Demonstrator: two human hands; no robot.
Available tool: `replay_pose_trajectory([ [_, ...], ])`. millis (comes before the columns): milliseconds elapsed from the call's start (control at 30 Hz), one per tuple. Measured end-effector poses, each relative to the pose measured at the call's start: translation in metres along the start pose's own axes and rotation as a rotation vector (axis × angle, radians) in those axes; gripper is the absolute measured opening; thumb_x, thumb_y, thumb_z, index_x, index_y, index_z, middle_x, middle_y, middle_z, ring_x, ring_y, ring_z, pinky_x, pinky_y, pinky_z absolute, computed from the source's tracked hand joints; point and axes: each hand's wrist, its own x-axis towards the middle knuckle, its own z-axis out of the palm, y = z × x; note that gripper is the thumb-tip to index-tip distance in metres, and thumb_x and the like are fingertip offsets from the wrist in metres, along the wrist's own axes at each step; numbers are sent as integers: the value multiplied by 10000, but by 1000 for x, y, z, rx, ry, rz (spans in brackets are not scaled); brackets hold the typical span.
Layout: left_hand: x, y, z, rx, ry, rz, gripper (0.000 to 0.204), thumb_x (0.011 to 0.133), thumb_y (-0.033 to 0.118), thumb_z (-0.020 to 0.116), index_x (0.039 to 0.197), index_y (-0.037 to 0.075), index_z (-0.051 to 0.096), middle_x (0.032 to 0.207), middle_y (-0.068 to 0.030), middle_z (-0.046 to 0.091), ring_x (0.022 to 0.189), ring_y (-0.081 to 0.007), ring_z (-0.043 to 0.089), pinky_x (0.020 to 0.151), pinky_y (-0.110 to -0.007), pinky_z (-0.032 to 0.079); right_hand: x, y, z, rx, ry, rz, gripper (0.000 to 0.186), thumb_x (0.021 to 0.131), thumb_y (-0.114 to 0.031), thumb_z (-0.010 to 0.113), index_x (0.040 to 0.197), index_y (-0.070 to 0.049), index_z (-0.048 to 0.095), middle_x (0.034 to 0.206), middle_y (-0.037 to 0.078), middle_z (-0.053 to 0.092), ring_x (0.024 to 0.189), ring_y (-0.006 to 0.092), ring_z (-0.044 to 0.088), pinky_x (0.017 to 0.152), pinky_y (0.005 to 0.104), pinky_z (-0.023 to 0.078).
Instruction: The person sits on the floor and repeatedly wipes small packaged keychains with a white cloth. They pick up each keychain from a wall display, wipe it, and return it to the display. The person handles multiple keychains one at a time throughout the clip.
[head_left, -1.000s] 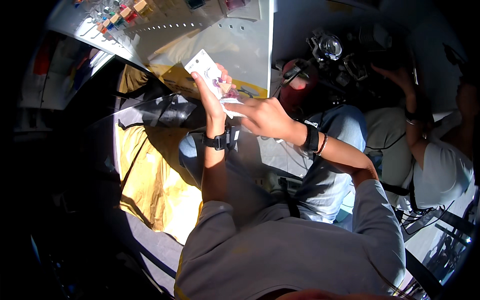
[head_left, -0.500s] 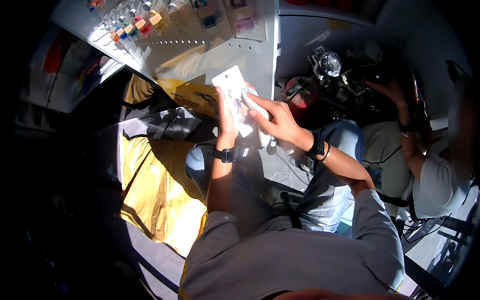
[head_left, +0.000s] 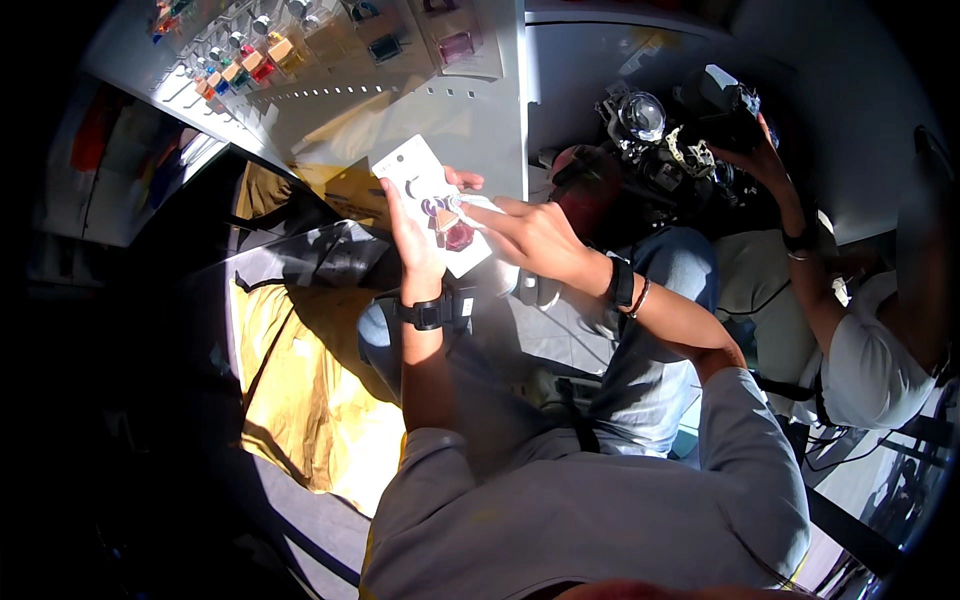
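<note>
Step in hand: close two-handed handling of a white card, which carries a dark red faceted item low on its face. The card is raised in front of the person, tilted, just short of a panel where small coloured pieces hang.

Next move, in the inspector's judgement: it calls for a steady support under the card and light finger pressure, as the mounted item stands proud of it.

Left hand: partly curled, gripping the card, thumb along the near edge and fingertips showing past the opposite edge. Hold appears secure.

Right hand: half closed, fingers extended toward the card and seemingly touching its face beside the item. Whether it pinches anything cannot be told (a pale patch shows at the fingertips, possibly cloth, but glare obscures it).
</note>
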Motion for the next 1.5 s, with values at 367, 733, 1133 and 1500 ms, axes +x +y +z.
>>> replay_pose_trajectory([
  [367,3,-15,-12,-258,87,-72,702,896,695,288,948,26,497,806,-145,545,818,-275,524,777,-381,434,-2,3,19,495,44,90,434,864,-179,571,1292,-118,531,951,173,636,764,325,633,700,383,493],
  [733,0,-1,-26,-250,131,72,643,903,677,301,970,64,485,777,-51,487,763,-203,477,704,-333,404,-8,-12,-3,729,-77,354,247,843,-205,673,1018,-34,636,950,100,659,845,164,622,780,301,479],
  [1133,-17,19,44,212,307,60,544,974,486,381,1113,-24,509,769,-100,616,715,-180,617,655,-279,517,-13,-10,9,487,49,217,175,875,-167,597,935,-12,651,652,175,560,471,271,549,489,338,434],
  [1500,-31,77,90,963,150,679,837,699,-61,681,1405,-40,232,1231,-166,492,1101,-221,528,923,-323,446,-17,-28,6,417,230,0,143,875,-205,609,912,-71,645,672,151,605,601,338,608,549,383,487],
])
